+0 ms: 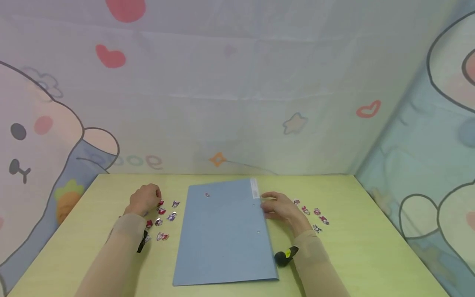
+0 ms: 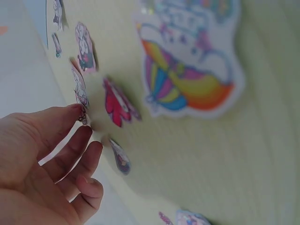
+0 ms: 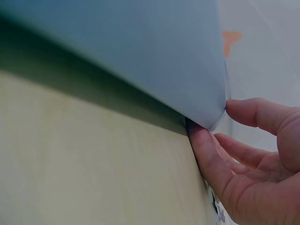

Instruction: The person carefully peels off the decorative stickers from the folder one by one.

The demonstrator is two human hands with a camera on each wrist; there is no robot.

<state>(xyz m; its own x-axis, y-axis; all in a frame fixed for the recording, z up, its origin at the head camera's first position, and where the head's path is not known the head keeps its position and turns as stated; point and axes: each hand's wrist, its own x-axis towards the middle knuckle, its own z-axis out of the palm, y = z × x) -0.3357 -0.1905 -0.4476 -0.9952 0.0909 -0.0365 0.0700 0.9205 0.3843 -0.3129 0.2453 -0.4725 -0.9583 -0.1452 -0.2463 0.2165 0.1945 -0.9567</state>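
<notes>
A blue folder (image 1: 224, 235) lies on the table between my hands, with one small sticker (image 1: 207, 194) near its top. My right hand (image 1: 283, 208) holds the folder's right edge near the white label (image 1: 254, 188). In the right wrist view, one finger (image 3: 204, 145) reaches under the folder's edge and another meets its side. To the folder's left, my left hand (image 1: 144, 199) is among scattered cartoon stickers (image 1: 172, 216). Its thumb and forefinger pinch a small cut-out sticker (image 2: 83, 117), mostly hidden by the fingertips. A rainbow-coloured sticker (image 2: 187, 79) lies closer to that camera.
More cartoon stickers (image 1: 324, 220) lie right of my right hand. The pale yellow table (image 1: 371, 255) ends at a printed cloth backdrop (image 1: 237, 123). A black strap (image 1: 142, 241) hangs from my left wrist and a black device (image 1: 283, 258) from my right.
</notes>
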